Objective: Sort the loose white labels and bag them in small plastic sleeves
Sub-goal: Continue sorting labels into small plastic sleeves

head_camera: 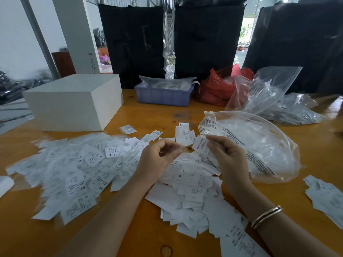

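Observation:
My right hand pinches a white label between thumb and fingers above the heap. My left hand holds a small clear plastic sleeve with curled fingers, close to the label's left edge. Under both hands lies a heap of loose white labels on the orange table. To the left spreads a pile of labels in small sleeves, marked XS, S and XL. A short row of labels lies just beyond my hands.
A big clear zip bag of small sleeves lies right of my hands. A white box stands at the back left, a blue tray and red bag behind. More labels lie at the right edge.

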The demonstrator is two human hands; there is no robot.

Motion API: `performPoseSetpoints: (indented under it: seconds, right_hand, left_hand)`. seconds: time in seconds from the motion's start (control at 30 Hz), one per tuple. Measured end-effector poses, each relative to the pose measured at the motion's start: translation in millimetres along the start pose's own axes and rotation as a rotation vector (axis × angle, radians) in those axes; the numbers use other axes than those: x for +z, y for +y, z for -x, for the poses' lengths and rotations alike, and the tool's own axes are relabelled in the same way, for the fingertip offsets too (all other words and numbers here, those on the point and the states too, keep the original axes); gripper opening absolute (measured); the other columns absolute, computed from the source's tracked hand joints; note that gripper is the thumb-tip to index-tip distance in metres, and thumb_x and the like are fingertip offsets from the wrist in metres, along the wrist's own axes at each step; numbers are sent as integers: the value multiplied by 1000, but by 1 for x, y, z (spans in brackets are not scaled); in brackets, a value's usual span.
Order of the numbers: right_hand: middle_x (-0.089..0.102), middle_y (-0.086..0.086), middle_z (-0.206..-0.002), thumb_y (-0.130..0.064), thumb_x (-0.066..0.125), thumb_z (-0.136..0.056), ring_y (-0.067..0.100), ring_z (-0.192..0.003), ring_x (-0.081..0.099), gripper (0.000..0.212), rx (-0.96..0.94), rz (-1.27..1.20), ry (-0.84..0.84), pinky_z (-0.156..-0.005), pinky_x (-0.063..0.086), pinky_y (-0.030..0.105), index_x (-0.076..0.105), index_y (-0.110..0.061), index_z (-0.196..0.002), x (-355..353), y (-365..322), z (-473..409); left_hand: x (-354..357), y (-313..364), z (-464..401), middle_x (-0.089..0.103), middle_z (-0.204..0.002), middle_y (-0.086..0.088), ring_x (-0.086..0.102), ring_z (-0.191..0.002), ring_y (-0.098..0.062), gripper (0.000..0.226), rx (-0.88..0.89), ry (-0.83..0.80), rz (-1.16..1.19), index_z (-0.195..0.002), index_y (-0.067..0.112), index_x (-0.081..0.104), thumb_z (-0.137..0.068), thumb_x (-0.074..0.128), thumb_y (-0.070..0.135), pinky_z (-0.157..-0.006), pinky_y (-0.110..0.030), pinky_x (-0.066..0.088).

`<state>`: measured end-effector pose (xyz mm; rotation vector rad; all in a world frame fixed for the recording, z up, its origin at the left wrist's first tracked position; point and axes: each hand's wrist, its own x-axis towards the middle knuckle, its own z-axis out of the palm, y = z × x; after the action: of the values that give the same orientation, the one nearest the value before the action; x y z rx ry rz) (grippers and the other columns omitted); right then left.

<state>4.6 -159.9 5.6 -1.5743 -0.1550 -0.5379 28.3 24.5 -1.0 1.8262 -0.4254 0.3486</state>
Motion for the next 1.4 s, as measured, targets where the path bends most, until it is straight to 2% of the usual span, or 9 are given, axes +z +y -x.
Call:
performPoseSetpoints:
  seconds: [0.1, 0.23, 0.5, 0.63, 0.8, 1.03, 1.2, 1.27, 1.4]
  right_hand:
    - [68, -21, -81, -3, 63, -87, -4, -72, 61, 35, -28, 48, -56, -57, 48, 12, 69, -37, -84, 2, 0, 2]
    - [67, -18, -84, -1, 63, -86, -9, -80, 60, 33, -98, 178, -122, -65, 45, 6, 66, -34, -88, 5, -1, 3]
    - [67, -10, -88, 1, 68, -82, -2, -86, 62, 31, -208, 327, -212, -75, 44, 5, 67, -29, -91, 9, 0, 5]
    - [68, -12, -91, -2, 66, -84, -5, -89, 61, 29, -159, 306, -203, -74, 44, 4, 67, -30, -92, 8, 2, 4]
    - [67, -7, -89, 2, 65, -84, -9, -82, 61, 32, -159, 251, -219, -65, 44, 2, 67, -29, -91, 9, 0, 5]
    - [62, -16, -85, 3, 64, -84, -13, -78, 58, 34, -213, 319, -314, -62, 42, 0, 67, -29, -94, 12, -4, 7]
    - [66, -16, -87, -7, 64, -87, -1, -65, 65, 38, -90, 250, -285, -58, 48, 9, 60, -44, -95, 10, -4, 6]
    - [65, -16, -80, -7, 63, -87, 0, -65, 65, 38, -71, 222, -284, -57, 48, 10, 58, -43, -98, 9, -4, 6]
    - [65, -21, -83, -4, 60, -89, 4, -63, 64, 34, -36, 118, -262, -57, 50, 13, 60, -35, -102, 7, -3, 4]
  left_hand:
    - [1, 0, -1, 68, -84, 24, 63, -80, 5, 14, 6, 5, 1, -85, 32, 65, -82, 71, 19, -66, -6, 48]
    - [1, 1, 0, 69, -82, 21, 63, -80, 5, 12, 22, 14, -2, -85, 32, 66, -81, 72, 22, -66, -7, 48]
    - [1, 2, 0, 69, -79, 25, 65, -80, 5, 11, 10, -44, 14, -85, 30, 67, -81, 71, 21, -66, -6, 47]
    - [2, 2, 1, 68, -78, 25, 64, -79, 4, 12, 26, -42, -31, -82, 35, 64, -86, 66, 23, -68, -6, 47]
    - [1, 3, 1, 69, -76, 22, 65, -75, 3, 8, 26, -18, -10, -81, 32, 64, -87, 62, 27, -65, -5, 47]
    - [2, 2, 0, 67, -74, 27, 64, -74, 4, 13, 19, -88, -21, -80, 36, 65, -83, 68, 24, -63, -5, 47]
    - [2, 1, 0, 66, -70, 27, 60, -74, 10, 11, -26, -110, -79, -78, 40, 62, -81, 69, 31, -60, -2, 43]
    - [2, 0, -1, 64, -71, 26, 57, -75, 12, 10, -38, -76, -114, -76, 40, 62, -81, 69, 35, -58, 0, 41]
    - [1, 3, -1, 64, -70, 33, 58, -75, 13, 9, -33, -85, -86, -76, 39, 63, -81, 68, 35, -61, -1, 42]
